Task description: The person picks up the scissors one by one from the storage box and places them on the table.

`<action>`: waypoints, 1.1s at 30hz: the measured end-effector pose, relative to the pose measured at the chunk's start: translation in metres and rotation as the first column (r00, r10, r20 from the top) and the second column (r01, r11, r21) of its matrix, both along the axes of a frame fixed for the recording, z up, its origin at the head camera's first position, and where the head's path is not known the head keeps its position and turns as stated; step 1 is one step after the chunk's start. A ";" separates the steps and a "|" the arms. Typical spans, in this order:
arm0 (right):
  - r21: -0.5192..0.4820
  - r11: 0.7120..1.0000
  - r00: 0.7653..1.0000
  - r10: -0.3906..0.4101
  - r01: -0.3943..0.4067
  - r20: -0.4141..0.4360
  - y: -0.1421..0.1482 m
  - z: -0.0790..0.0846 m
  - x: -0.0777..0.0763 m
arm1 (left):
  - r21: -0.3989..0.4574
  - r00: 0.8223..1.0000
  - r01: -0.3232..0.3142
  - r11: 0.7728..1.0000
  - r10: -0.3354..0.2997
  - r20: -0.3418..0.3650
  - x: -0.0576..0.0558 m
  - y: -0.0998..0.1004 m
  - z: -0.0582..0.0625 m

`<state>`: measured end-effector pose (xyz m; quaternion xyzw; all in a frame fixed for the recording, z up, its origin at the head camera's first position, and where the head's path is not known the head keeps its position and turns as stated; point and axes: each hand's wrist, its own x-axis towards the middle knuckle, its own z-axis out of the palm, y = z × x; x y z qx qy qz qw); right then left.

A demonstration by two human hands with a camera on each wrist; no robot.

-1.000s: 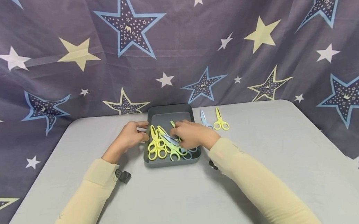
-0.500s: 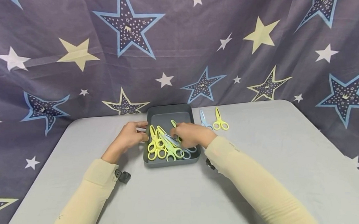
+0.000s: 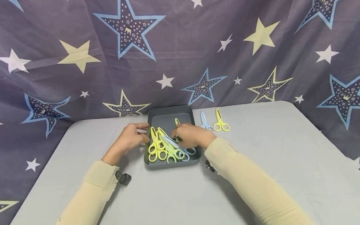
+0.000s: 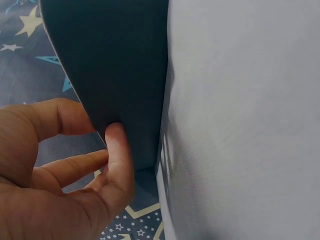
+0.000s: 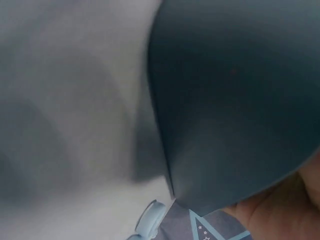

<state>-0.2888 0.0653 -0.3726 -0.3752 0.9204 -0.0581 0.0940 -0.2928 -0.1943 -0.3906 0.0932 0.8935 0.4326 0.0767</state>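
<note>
In the head view a dark grey tray [image 3: 172,164] holds several pairs of children's scissors. My left hand [image 3: 131,138] grips the tray's left wall, with the thumb [image 4: 119,150] on its outer face in the left wrist view. My right hand [image 3: 189,134] reaches inside and holds a pair of yellow-green scissors [image 3: 176,121]; its tip shows beyond the fingers, the rest is hidden. Yellow scissors [image 3: 153,149], light green scissors [image 3: 172,151] and blue scissors [image 3: 189,151] lie overlapping near the tray's front. The tray wall hides most of this hand in the right wrist view.
Right of the tray, blue scissors [image 3: 204,119] and yellow scissors [image 3: 221,123] lie on the light grey table [image 3: 174,203], points away from me. A star-patterned curtain [image 3: 175,50] stands along the back edge of the table.
My right hand has shifted slightly within the tray, and the yellow-green scissors' tip has swung right. The light green and blue scissors below it have slid and turned slightly. My left hand stays put.
</note>
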 end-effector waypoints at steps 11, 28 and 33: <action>-0.062 0.998 1.000 0.015 -0.016 -0.014 -0.004 -0.002 -0.005 | -0.011 1.000 -0.016 1.000 0.016 0.007 -0.001 0.002 0.002; -0.170 0.985 0.995 0.009 0.008 0.099 -0.008 -0.002 -0.010 | -0.005 1.000 -0.009 1.000 0.009 0.018 0.002 0.000 0.003; -0.194 0.981 0.993 0.006 0.018 0.120 -0.007 -0.005 -0.009 | -0.003 1.000 -0.002 1.000 0.002 0.011 0.003 0.000 0.001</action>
